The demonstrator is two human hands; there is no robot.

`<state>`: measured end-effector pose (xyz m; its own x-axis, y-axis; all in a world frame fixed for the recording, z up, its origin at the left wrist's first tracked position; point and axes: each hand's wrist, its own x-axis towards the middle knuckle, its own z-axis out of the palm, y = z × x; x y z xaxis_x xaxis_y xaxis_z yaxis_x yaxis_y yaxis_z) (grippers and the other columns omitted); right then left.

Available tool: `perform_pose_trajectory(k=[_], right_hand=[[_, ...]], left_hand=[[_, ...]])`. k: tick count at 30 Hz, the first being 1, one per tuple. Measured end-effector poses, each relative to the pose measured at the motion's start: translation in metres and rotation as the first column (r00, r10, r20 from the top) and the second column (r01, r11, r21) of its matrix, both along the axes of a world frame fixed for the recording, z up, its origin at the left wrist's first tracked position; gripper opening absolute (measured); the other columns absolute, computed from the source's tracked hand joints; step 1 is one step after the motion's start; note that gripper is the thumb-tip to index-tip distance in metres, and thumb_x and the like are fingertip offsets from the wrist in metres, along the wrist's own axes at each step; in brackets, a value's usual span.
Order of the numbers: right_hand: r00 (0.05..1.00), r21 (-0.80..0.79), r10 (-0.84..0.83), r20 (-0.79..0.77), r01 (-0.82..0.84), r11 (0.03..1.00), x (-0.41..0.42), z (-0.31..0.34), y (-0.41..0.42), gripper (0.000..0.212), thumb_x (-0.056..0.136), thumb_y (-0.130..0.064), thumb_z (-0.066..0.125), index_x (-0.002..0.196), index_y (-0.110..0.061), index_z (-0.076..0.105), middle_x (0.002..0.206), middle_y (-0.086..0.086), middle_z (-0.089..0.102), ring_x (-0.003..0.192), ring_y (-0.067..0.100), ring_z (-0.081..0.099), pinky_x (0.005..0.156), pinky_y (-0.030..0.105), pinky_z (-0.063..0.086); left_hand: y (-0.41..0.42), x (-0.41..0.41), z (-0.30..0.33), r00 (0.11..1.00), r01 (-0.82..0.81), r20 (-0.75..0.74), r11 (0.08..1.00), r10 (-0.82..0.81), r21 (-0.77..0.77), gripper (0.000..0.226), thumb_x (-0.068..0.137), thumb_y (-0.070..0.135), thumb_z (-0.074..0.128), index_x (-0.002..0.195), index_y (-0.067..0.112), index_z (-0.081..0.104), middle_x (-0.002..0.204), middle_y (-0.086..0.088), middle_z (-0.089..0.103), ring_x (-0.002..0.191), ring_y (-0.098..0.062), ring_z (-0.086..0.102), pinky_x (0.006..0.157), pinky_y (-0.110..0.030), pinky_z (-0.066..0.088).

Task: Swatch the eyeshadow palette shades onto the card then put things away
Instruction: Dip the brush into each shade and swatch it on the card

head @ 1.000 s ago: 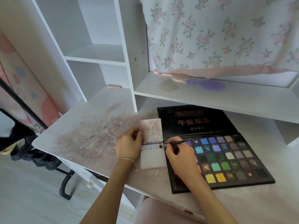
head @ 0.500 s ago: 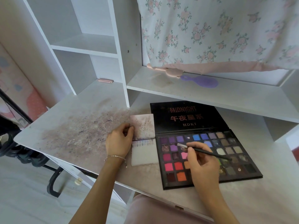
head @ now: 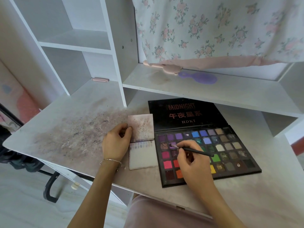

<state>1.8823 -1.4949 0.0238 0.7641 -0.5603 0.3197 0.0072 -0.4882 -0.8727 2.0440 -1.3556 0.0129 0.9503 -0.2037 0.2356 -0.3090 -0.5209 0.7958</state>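
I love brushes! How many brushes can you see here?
2. A thin black makeup brush is in the right hand, its tip on a purple pan of the palette. A purple hairbrush lies on the shelf. The curtain may hide more.

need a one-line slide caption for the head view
Right hand dips a brush into a purple pan of the palette while left hand holds the card.
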Motion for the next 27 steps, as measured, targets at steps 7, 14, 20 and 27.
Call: perform_pose_trajectory(k=[7,14,20,27], right_hand=[[0.989,-0.131,0.047,-0.139,-0.066,0.989,-0.0029,0.0008,0.0005,0.027,0.091,-0.014,0.045,0.076,-0.036,0.045,0.049,-0.007,0.049,0.052,0.005,0.050,0.048,0.016,0.034],[0.966,-0.241,0.059,-0.252,-0.122,0.963,-0.0026,0.0015,0.0031,0.031,0.091,-0.019,0.045,0.072,-0.043,0.040,0.059,-0.018,0.053,0.066,-0.006,0.054,0.052,0.009,0.037],[0.973,-0.211,0.043,-0.227,-0.092,0.973,-0.0027,0.0027,0.0042,0.031,0.089,-0.015,0.048,0.072,-0.041,0.042,0.057,-0.023,0.049,0.064,-0.009,0.053,0.050,0.009,0.035],[0.989,-0.080,-0.004,-0.150,-0.008,0.997,-0.0018,-0.0010,0.0029,0.024,0.090,-0.013,0.046,0.077,-0.033,0.047,0.056,-0.010,0.051,0.058,0.002,0.052,0.051,0.015,0.040]], left_hand=[[-0.0028,0.0001,0.0013,1.000,-0.011,-0.008,1.000,0.011,0.013,0.010,0.087,0.023,0.057,0.078,0.024,0.062,0.068,0.009,0.060,0.069,-0.017,0.057,0.060,-0.024,0.041],[-0.0018,-0.0001,0.0028,1.000,-0.018,-0.013,1.000,0.018,0.024,0.010,0.087,0.024,0.057,0.084,0.019,0.065,0.073,0.004,0.062,0.073,-0.021,0.060,0.068,-0.033,0.049],[-0.0022,-0.0003,0.0030,0.999,-0.026,-0.019,0.999,0.027,0.024,0.011,0.087,0.024,0.057,0.085,0.019,0.066,0.072,0.006,0.062,0.073,-0.020,0.059,0.067,-0.030,0.047],[-0.0010,-0.0002,0.0001,1.000,-0.018,0.009,1.000,0.018,0.023,0.012,0.087,0.023,0.057,0.084,0.016,0.066,0.071,0.005,0.062,0.070,-0.019,0.060,0.063,-0.031,0.048]])
